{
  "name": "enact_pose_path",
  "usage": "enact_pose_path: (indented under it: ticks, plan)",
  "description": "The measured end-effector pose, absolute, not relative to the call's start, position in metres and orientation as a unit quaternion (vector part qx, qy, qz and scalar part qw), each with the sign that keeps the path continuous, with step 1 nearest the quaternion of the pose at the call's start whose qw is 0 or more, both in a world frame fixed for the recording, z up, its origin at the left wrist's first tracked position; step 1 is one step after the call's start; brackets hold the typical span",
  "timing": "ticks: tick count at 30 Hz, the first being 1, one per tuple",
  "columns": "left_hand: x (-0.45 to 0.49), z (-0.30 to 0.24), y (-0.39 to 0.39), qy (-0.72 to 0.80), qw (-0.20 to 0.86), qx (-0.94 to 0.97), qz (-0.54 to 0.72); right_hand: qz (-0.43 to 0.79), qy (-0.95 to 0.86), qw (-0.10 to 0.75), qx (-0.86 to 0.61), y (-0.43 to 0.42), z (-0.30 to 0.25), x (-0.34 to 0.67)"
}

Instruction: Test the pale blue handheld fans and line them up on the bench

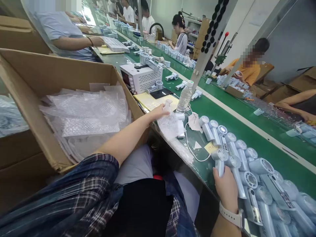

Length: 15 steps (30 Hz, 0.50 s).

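My left hand is closed on a clear bubble-wrap bag at the table's near edge. Just beyond the bag lies a light-blue handheld fan, partly covered by it. To the right, my right hand grips the handle of another handheld fan, its round vented head facing up. Packed rows of similar fans lie around and beyond that hand. At my left, an open cardboard box holds a thick pile of bubble-wrap bags.
A water bottle, a white cable and a phone lie or stand near the bag. Behind them is a white box-shaped device with fans on top. A metal post rises from the green table. Several people work along the line.
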<state>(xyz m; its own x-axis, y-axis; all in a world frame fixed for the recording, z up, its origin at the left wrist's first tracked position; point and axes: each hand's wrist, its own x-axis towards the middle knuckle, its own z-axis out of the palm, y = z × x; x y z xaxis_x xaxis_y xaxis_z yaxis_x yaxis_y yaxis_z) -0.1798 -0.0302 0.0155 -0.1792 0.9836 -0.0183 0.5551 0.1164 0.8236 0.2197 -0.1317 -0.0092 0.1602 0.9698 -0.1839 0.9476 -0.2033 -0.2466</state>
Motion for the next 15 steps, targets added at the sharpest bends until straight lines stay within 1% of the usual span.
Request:
enact_pose_path:
  ticks: [3,6,8,10,13,15]
  plan:
    - [-0.172,-0.003,-0.037,0.711,0.191,0.596,0.320,0.156,-0.629,0.035,-0.761,-0.132,-0.007,0.218]
    - [-0.152,-0.023,-0.056,0.673,0.106,0.691,0.242,0.154,-0.624,0.040,-0.765,-0.132,-0.009,0.220]
    - [-0.141,-0.033,-0.069,0.633,0.092,0.750,0.171,0.153,-0.625,0.050,-0.764,-0.132,-0.011,0.223]
    - [-0.137,-0.037,-0.082,0.608,0.103,0.777,0.127,0.144,-0.633,0.070,-0.758,-0.132,-0.013,0.226]
    - [-0.139,-0.036,-0.100,0.589,0.106,0.793,0.110,0.147,-0.646,0.122,-0.739,-0.134,-0.017,0.220]
    - [-0.141,-0.033,-0.108,0.579,0.110,0.799,0.118,0.171,-0.667,0.181,-0.703,-0.137,-0.021,0.205]
